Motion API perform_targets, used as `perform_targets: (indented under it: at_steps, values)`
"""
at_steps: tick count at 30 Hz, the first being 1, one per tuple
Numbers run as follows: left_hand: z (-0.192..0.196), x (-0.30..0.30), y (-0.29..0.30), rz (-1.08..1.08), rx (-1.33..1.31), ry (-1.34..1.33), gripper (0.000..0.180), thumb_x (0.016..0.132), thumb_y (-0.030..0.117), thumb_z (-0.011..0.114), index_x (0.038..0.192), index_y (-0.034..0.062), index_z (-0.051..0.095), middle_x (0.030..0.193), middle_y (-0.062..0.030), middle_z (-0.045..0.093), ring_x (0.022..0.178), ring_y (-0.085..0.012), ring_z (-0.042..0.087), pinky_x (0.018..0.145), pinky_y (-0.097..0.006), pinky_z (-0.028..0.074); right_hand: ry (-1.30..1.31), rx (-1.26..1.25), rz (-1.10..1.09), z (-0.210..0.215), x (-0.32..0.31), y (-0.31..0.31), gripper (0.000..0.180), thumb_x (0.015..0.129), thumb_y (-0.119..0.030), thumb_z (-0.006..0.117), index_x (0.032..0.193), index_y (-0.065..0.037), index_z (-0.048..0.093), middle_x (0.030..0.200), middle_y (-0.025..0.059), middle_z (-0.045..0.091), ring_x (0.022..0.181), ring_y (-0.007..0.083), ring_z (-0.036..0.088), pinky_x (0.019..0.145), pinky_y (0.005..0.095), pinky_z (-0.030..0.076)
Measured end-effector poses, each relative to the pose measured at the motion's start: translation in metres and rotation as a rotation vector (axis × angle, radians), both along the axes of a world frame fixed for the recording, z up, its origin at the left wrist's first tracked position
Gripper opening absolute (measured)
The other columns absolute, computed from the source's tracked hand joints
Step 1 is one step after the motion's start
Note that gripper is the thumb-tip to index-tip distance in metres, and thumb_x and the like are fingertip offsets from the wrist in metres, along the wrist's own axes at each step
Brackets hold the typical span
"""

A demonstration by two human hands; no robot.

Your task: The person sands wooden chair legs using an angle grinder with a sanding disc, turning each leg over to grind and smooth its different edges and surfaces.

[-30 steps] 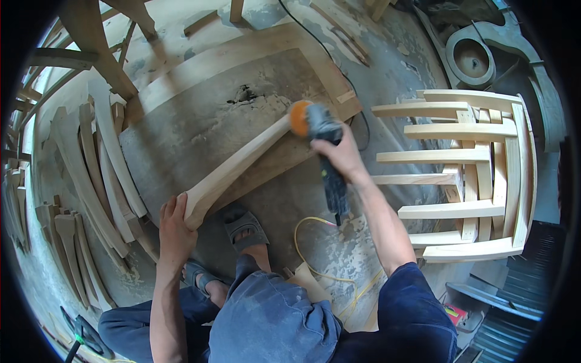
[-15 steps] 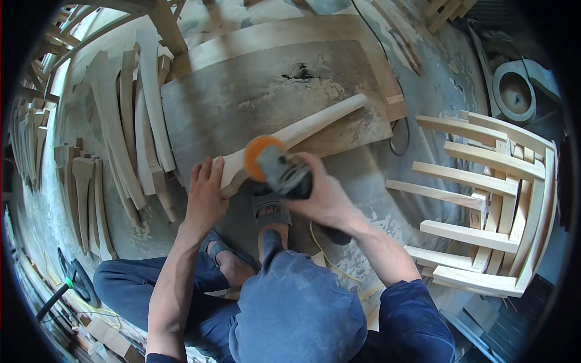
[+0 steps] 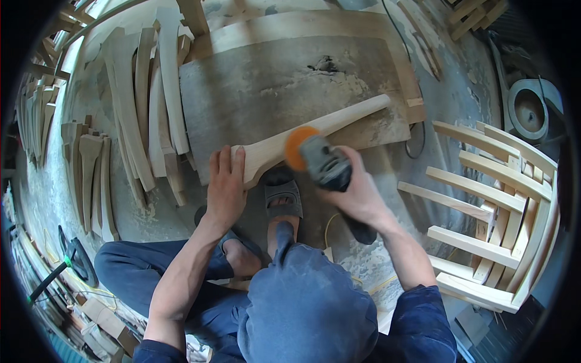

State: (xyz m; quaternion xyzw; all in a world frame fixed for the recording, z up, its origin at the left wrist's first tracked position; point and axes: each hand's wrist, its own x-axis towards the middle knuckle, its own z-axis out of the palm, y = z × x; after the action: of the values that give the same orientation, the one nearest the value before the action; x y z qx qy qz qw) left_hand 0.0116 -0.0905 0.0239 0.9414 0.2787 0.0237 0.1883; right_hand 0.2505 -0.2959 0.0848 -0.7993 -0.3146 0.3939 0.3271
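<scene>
A pale, shaped wooden furniture leg [image 3: 345,118] lies slantwise on a worn wooden board [image 3: 242,91], its wide end toward me. My left hand [image 3: 227,187] grips that wide end, fingers over the top. In my right hand [image 3: 361,192] is an angle grinder [image 3: 327,163] with an orange disc [image 3: 296,148]. The disc is at the leg's near edge, just beyond the wide part; I cannot tell whether it touches. The dark rear of the grinder shows below my right wrist. A sandalled foot [image 3: 281,199] is under the leg's near side.
Long shaped wooden pieces [image 3: 130,109] lie left of the board, with shorter ones [image 3: 91,157] nearer me. A slatted wooden frame [image 3: 502,193] stands at the right. A yellow cord [image 3: 328,230] runs on the floor near my feet. A round-mouthed machine part [image 3: 528,112] is at far right.
The grinder has moved along the leg, a little right relative to it, away from the wide end. My left hand stays on that end. The whole view has shifted slightly.
</scene>
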Motion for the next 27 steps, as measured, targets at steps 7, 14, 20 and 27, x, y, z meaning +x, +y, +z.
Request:
perform_targets:
  at_steps: [7, 14, 20, 27]
  values:
    - [-0.001, 0.001, 0.000, 0.015, -0.015, 0.001, 0.093, 0.066, -0.009, 0.082, 0.153, -0.0020, 0.047, 0.152, -0.0288, 0.045, 0.141, -0.0496, 0.043, 0.119, -0.051, 0.045, 0.078, -0.028, 0.090, 0.021, -0.018, 0.030, 0.092, 0.085, -0.028, 0.086, 0.158, -0.009, 0.034, 0.127, 0.0294, 0.071, 0.124, 0.0484, 0.068, 0.102, 0.0500, 0.056]
    - [-0.003, 0.000, 0.002, 0.018, -0.022, 0.005, 0.094, 0.066, -0.008, 0.083, 0.153, -0.0012, 0.048, 0.154, -0.0295, 0.045, 0.142, -0.0506, 0.043, 0.119, -0.053, 0.044, 0.117, -0.074, 0.094, 0.015, -0.028, 0.022, 0.094, 0.082, -0.027, 0.089, 0.157, -0.011, 0.035, 0.130, 0.0272, 0.070, 0.124, 0.0459, 0.068, 0.104, 0.0479, 0.055]
    - [-0.005, -0.002, -0.001, 0.019, -0.009, -0.022, 0.093, 0.066, -0.010, 0.081, 0.153, -0.0005, 0.049, 0.154, -0.0297, 0.045, 0.143, -0.0524, 0.042, 0.119, -0.053, 0.043, -0.201, -0.030, -0.216, -0.009, 0.062, -0.014, 0.089, 0.078, -0.024, 0.090, 0.151, -0.003, 0.043, 0.121, 0.0178, 0.072, 0.113, 0.0303, 0.070, 0.103, 0.0412, 0.054]
    - [-0.008, -0.003, -0.012, 0.010, 0.016, -0.044, 0.088, 0.070, -0.013, 0.076, 0.153, -0.0003, 0.049, 0.155, -0.0303, 0.044, 0.144, -0.0542, 0.041, 0.118, -0.055, 0.044, -0.145, -0.042, -0.550, -0.004, 0.111, -0.017, 0.078, 0.081, -0.026, 0.087, 0.142, 0.001, 0.048, 0.112, 0.0150, 0.072, 0.098, 0.0271, 0.073, 0.090, 0.0395, 0.059]
